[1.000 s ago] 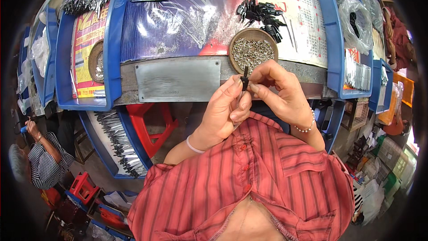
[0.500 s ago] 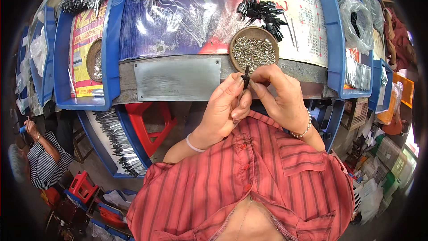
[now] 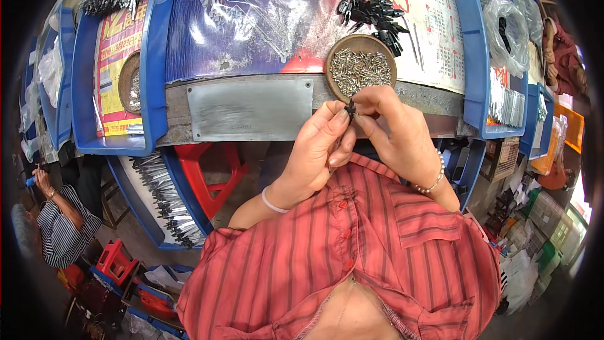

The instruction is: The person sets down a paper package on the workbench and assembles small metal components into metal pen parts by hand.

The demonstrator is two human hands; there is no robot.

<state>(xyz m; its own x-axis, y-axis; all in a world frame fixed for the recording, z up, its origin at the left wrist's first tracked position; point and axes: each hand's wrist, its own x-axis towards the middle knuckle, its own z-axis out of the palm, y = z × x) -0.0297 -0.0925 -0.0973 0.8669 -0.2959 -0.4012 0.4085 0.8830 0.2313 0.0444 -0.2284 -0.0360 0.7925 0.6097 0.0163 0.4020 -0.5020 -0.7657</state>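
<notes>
Just in front of the bench edge, my left hand (image 3: 318, 148) pinches a small dark part (image 3: 350, 110) between thumb and forefinger, its other fingers curled beneath. My right hand (image 3: 399, 132) meets it from the right, thumb and forefinger closed at the part's side. The fingertips partly hide it, so its exact kind does not show. Right behind my hands stands a round brown bowl (image 3: 329, 69) of tiny silvery metal pieces (image 3: 360, 68). Beyond the bowl lies a loose heap of black plastic parts (image 3: 372, 16).
Blue trays flank the bench at left (image 3: 152, 56) and right (image 3: 472, 56). A metal plate (image 3: 248, 110) is fixed to the bench edge. Below left are another tray of slim pen-like pieces (image 3: 165, 198) and a red stool (image 3: 211, 179). Another person (image 3: 66, 220) sits far left.
The dark part is tipped differently, with less of it standing up above my fingers. My right fingertips have come in closer to it. My left hand has barely moved.
</notes>
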